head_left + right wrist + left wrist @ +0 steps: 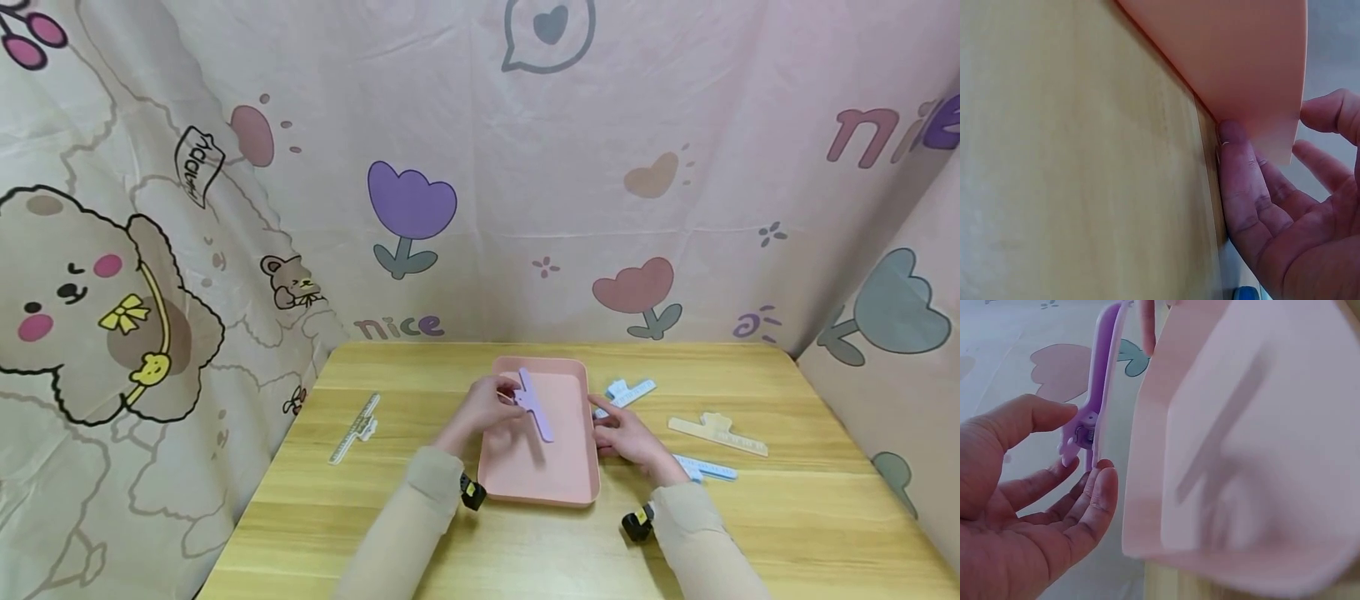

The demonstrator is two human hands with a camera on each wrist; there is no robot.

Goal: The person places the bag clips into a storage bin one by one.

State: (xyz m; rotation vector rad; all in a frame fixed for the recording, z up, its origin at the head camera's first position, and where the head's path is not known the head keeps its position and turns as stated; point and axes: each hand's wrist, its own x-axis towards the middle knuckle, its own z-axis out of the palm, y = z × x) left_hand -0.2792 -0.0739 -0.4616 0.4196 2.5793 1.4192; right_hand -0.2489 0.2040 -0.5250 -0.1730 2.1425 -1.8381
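My left hand (pixel 486 406) holds a purple ruler-like clip (pixel 535 404) over the pink tray (pixel 525 492). In the left wrist view, the thumb is on one side of the clip's handle (pixel 1069 440) and the fingertips are at its lower end; the spring shows between its halves. The clip casts a shadow on the tray floor. My right hand (pixel 628 435) is at the tray's right side. Its fingertips touch the outer wall (pixel 1254 69) and the rim in the right wrist view, with the fingers loosely bent.
A pale clip (pixel 356 428) lies left of the tray. To the right lie a blue clip (pixel 637 390), a cream clip (pixel 717 433) and another blue clip (pixel 712 469), partly behind the right forearm. A printed cloth (pixel 480 275) hangs behind the wooden table (pixel 285 533).
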